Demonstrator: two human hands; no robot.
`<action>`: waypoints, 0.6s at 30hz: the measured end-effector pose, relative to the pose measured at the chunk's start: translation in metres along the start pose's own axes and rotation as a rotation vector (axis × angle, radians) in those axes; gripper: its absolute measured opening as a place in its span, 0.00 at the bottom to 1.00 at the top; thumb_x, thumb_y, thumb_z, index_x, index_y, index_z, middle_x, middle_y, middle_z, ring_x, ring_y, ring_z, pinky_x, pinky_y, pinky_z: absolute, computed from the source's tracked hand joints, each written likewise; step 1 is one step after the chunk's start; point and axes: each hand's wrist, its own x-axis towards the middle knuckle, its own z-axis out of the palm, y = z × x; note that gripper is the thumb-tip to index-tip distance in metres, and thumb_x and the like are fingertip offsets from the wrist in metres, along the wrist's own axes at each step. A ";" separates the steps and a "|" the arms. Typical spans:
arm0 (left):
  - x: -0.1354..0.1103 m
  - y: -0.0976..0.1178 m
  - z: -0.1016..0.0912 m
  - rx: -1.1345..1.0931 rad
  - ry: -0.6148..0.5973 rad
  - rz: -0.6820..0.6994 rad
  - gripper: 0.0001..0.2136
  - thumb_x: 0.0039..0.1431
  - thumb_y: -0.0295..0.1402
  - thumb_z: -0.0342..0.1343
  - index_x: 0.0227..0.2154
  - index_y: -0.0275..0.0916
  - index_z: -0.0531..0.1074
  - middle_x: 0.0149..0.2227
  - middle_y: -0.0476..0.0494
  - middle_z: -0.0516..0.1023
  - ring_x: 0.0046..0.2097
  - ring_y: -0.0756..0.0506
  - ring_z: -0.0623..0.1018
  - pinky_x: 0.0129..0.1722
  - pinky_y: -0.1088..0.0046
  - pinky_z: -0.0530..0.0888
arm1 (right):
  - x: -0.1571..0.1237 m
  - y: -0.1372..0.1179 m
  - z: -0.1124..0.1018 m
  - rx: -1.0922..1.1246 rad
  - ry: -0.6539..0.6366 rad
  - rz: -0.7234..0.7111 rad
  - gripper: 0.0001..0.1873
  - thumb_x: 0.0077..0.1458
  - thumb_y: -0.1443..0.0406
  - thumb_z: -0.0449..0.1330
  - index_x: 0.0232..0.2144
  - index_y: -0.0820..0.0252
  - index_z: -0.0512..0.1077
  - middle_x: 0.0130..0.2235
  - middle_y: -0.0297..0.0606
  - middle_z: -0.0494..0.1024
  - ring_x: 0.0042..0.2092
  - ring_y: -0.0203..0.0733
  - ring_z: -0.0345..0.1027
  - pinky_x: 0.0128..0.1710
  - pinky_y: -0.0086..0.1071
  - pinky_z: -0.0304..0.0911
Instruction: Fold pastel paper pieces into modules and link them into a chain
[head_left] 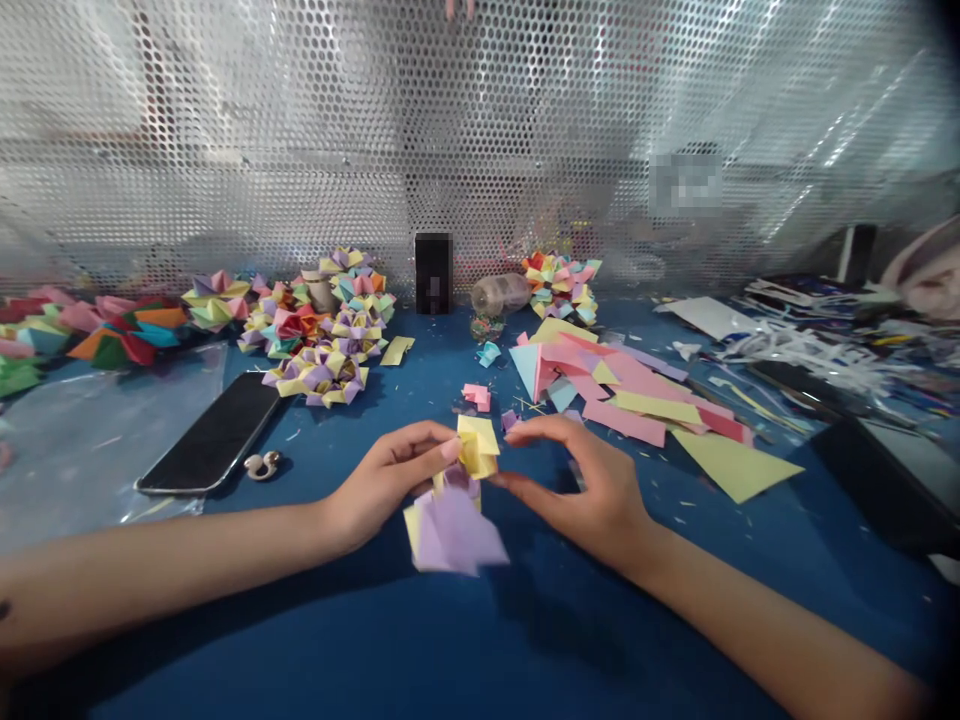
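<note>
In my left hand (394, 470) is an origami piece with a yellow folded paper unit (478, 447) on top, pinched between thumb and fingers. Below it hang purple and yellow paper flaps (457, 530), blurred by motion. My right hand (585, 480) is just to the right of the yellow unit, with thumb and index finger apart and nothing visible between them. Its thumb tip is close to the paper's edge; whether it touches I cannot tell. Beyond the hands lie a small pink folded piece (477, 397) and a small blue folded piece (488, 354).
Origami clusters (322, 370) stand at the back left, beside a smartphone (214, 435) and a metallic ring-shaped item (262, 465). Coloured paper sheets (630, 415) are heaped right of centre. A tipped plastic jar (501, 294) and a black box (433, 272) are near the perforated metal wall (360, 140).
</note>
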 end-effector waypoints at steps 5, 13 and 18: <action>0.001 -0.002 0.000 0.042 0.006 -0.027 0.10 0.54 0.36 0.58 0.37 0.37 0.69 0.28 0.49 0.75 0.26 0.54 0.73 0.24 0.82 0.67 | 0.000 -0.003 -0.006 -0.089 -0.005 -0.284 0.11 0.50 0.71 0.62 0.39 0.61 0.71 0.35 0.38 0.77 0.39 0.37 0.70 0.40 0.32 0.68; -0.001 0.001 0.004 0.065 -0.068 0.014 0.11 0.47 0.31 0.63 0.30 0.35 0.66 0.25 0.52 0.73 0.27 0.53 0.74 0.27 0.79 0.72 | -0.005 -0.003 -0.003 -0.084 -0.119 -0.384 0.12 0.56 0.74 0.54 0.42 0.63 0.72 0.40 0.41 0.76 0.43 0.37 0.69 0.47 0.37 0.67; -0.002 0.002 0.008 0.095 -0.125 -0.006 0.10 0.49 0.32 0.61 0.28 0.34 0.65 0.23 0.52 0.72 0.22 0.54 0.72 0.22 0.79 0.70 | -0.005 -0.005 -0.001 -0.028 -0.110 -0.356 0.12 0.55 0.73 0.56 0.43 0.64 0.72 0.40 0.43 0.76 0.42 0.38 0.69 0.43 0.34 0.69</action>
